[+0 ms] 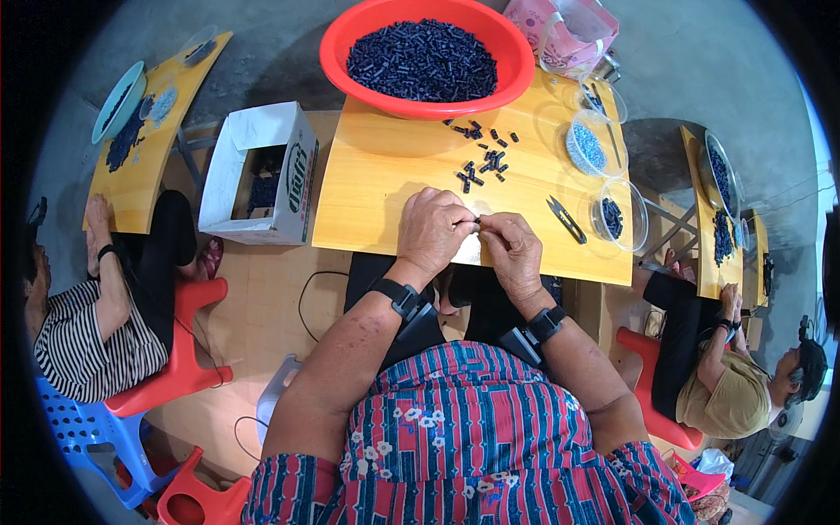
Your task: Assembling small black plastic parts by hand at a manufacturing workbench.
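Close to the near edge of the wooden table [385, 175], my left hand [431, 229] and my right hand [514, 252] meet fingertip to fingertip. Between them is a small black cylindrical piece [477, 222], mostly covered by the pinching thumbs and forefingers. Just beyond my hands lie several loose dark pieces [492, 162] of the same sort. Black thread snips [567, 220] rest to the right of my right hand. Beside them a clear round tub [614, 219] holds more dark pieces.
A big red basin [337, 66] heaped with dark pieces stands at the table's far side. Right of it are a tub of blue bits [588, 147] and a pink bag [560, 35]. A white carton [254, 131] stands left of the table. Two people sit at side tables.
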Tool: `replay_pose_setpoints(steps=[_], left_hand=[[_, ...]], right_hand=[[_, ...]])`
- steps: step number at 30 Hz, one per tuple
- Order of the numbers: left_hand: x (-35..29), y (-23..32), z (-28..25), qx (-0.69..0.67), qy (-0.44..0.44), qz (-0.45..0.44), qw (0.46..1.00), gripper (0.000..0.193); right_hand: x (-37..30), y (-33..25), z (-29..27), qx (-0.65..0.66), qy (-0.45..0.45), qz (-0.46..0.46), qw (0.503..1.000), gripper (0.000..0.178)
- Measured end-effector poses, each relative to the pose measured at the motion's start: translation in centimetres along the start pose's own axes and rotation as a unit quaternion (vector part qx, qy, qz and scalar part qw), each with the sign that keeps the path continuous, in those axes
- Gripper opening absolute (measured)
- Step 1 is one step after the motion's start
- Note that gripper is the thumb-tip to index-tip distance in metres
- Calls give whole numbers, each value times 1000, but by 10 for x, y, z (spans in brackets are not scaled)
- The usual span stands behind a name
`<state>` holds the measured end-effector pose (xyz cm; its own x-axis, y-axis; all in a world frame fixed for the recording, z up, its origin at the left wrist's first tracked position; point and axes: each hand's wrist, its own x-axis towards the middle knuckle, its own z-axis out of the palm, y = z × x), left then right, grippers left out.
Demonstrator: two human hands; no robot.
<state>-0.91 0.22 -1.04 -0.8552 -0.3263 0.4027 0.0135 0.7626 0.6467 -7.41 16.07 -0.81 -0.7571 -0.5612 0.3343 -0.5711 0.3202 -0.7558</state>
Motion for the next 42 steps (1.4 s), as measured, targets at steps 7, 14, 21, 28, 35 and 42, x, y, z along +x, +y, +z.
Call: replay_pose_setpoints(steps=[7, 14, 21, 28, 35, 42], left_hand=[[0, -1, 1, -11, 2, 9, 1000, 8], [-2, -1, 0, -19, 5, 11, 1000, 9], [-2, 4, -4, -23, -8, -6, 1000, 10], [-2, 3, -6, -35, -10, -4, 999, 10], [-2, 5, -7, -20, -30, -16, 999, 7], [-2, 5, -8, -21, -27, -12, 999, 7]], right_hand=[[1, 7, 2, 14, 5, -39, 999, 15], [5, 3, -5, 44, -35, -25, 998, 16], [40, 3, -17, -36, -3, 49, 998, 19], [75, 11, -22, -90, 46, 92, 991, 16], [72, 36, -22, -104, 76, 129, 983, 13], [70, 36, -20, -10, 96, 201, 975, 12]])
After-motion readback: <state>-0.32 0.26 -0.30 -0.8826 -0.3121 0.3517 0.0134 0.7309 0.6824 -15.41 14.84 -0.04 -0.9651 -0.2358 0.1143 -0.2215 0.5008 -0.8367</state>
